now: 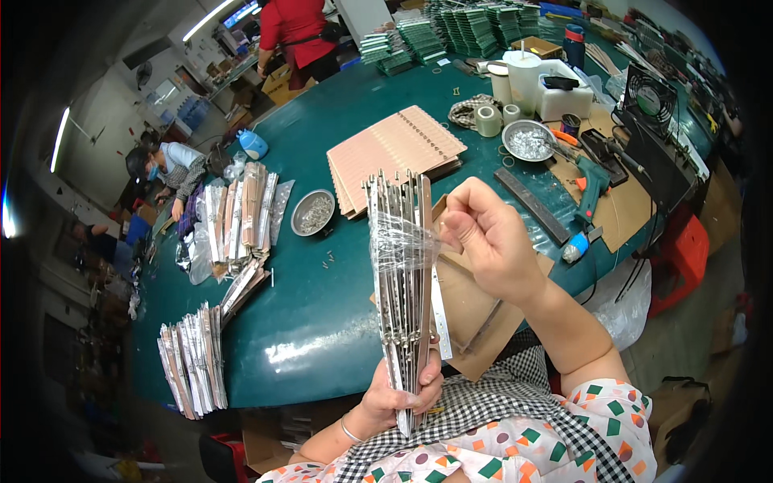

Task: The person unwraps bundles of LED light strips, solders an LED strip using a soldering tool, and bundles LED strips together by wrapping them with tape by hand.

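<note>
A bundle of long thin metal strips (405,306) stands nearly upright in front of me. My left hand (380,402) is closed round its lower end. Clear plastic film (400,244) wraps the upper part of the bundle. To the right of it, my right hand (495,245) is closed in a pinch, with the film's edge stretching to its fingertips. One silver strip (440,314) sticks out along the bundle's right side. Behind the bundle lies a stack of pinkish-tan ridged sheets (386,149) on the green table (314,354).
Wrapped strip bundles (193,362) lie at the left. Metal bowls of small parts (314,213) (529,142) stand on the table. A dark metal bar (531,205), a green glue gun (593,189) and tape rolls (487,121) are at the right. Two people are farther back.
</note>
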Available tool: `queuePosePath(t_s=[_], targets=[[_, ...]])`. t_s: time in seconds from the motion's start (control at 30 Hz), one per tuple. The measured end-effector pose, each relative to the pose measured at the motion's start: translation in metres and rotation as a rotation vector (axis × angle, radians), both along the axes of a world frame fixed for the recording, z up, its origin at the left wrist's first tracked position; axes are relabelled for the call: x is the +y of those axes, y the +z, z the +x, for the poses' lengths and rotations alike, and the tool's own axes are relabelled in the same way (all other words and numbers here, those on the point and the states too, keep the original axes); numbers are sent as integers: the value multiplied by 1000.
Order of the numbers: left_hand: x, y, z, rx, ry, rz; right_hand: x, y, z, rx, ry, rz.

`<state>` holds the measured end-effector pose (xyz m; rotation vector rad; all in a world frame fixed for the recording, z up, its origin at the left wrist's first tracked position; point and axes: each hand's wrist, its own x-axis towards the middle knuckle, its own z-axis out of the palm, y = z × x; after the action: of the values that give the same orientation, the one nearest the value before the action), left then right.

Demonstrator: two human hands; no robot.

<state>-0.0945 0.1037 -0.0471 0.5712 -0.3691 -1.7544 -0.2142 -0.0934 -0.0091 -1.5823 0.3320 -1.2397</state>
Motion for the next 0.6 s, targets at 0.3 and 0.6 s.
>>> queuePosePath(t_s=[0.3,0.6], targets=[[3,-10,2,-12,67,-22,25,-2,-5,209,-250,-80],[-11,12,5,-723,26,105,29,45,-24,-97,178,126]])
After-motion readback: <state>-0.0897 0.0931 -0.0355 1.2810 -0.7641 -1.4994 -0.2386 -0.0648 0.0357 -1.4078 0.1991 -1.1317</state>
